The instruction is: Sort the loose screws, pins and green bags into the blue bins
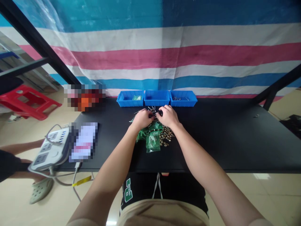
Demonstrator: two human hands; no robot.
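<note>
A pile of small metal parts and green plastic bags lies on the black table. At the far side of this pile, my left hand and my right hand nearly meet, fingers curled toward each other among thin metal pins. Both hands look closed, their fingertips pinched together; whatever is between them is too small to name. Just beyond stand three blue bins: the left bin holds a small green packet, the middle bin shows nothing inside, and the right bin contains a few metal pins.
On the left of the black table are a power strip with cables and a blurred flat item. A striped sheet hangs behind. Small bits lie far right. A person's legs and a red stool show left.
</note>
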